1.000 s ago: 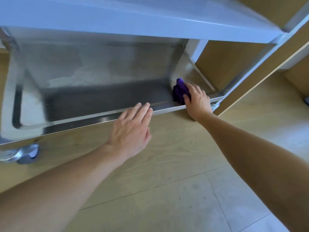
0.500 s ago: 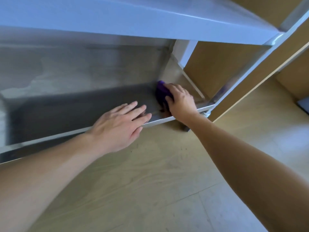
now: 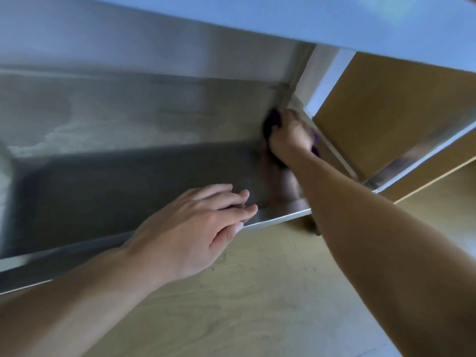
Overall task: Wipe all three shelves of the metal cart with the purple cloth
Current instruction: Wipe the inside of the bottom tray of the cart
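Observation:
The metal cart's bottom shelf [image 3: 128, 181] fills the left and middle of the head view, with the shelf above [image 3: 283, 19] across the top. My right hand [image 3: 289, 136] grips the purple cloth [image 3: 272, 122] and holds it at the shelf's far right back corner; most of the cloth is hidden under the hand. My left hand [image 3: 195, 228] rests with straight fingers on the front rim of the bottom shelf. The picture is blurred by motion.
A white cart post [image 3: 323, 81] rises at the back right corner. Wooden panels [image 3: 391, 104] stand right of the cart. Light wood floor [image 3: 257, 305] lies in front.
My right hand has pushed the cloth from the shelf's front right edge deeper to the back corner. My left hand has settled onto the front rim. The view has moved closer.

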A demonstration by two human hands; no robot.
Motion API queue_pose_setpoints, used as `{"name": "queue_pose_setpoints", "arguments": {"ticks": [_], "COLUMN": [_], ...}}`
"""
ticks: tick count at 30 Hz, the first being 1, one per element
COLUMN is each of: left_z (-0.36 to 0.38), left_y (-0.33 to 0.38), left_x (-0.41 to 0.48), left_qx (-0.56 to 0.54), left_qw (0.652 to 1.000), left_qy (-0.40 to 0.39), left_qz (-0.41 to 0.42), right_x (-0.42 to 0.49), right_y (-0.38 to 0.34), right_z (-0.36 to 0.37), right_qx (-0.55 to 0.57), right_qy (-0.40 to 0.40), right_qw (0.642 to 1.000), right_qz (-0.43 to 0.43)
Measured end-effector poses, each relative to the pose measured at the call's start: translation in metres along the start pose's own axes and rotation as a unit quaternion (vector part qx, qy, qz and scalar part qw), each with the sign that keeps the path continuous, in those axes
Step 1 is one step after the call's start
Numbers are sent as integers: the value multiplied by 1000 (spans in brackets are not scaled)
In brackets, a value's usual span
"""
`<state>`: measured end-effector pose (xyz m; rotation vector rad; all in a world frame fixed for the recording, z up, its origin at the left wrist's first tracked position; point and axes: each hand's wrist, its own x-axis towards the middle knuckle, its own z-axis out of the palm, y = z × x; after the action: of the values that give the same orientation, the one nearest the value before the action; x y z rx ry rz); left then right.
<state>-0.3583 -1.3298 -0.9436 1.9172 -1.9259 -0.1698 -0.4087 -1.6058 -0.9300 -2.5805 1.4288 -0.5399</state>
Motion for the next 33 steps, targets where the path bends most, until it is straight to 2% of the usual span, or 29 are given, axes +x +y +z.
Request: {"name": "queue_pose_setpoints", "arguments": {"ticks": [3, 6, 8, 11, 13, 15, 17, 18, 20, 23, 26, 28, 33], "left_z": [-2, -2, -2, -2, -1, 0, 2, 2, 1, 2, -1, -6, -9], "left_y": [0, 1, 2, 5, 6, 6, 5, 4, 3, 6, 8, 9, 9], "left_x": [0, -1, -1, -2, -1, 0, 2, 3, 5, 9, 9, 14, 35], "left_qx": [8, 9, 9, 12, 10, -21, -57, -63, -49, -23, -10, 17, 87], "left_qw": [1000, 1000, 1000, 1000, 1000, 999, 997, 995, 993, 991, 989, 987, 983], "left_qy": [2, -2, -5, -8, -4, 12, 25, 32, 52, 55, 53, 64, 59], "left_qz": [-2, -6, -12, -12, -16, -33, -55, -66, -91, -119, -137, -145, -152], "right_x": [-11, -9, 5, 32, 37, 39, 41, 41, 36, 18, 13, 22, 48], "right_y": [-61, -68, -41, 19, 46, 49, 32, 18, -15, -54, -53, -30, 59], "right_z": [26, 31, 27, 9, -2, -3, 2, 6, 16, 31, 34, 31, 3], "right_qx": [36, 53, 41, -7, -37, -37, -32, -23, 8, 47, 70, 56, -27], "right_qy": [-32, -42, -37, -17, -2, 3, 6, 1, -24, -45, -45, -47, -15], "right_qw": [983, 968, 975, 998, 998, 995, 995, 997, 999, 978, 964, 970, 1000], "right_qz": [-178, -244, -214, -52, 42, 90, 93, 68, -34, -200, -253, -233, -8]}}
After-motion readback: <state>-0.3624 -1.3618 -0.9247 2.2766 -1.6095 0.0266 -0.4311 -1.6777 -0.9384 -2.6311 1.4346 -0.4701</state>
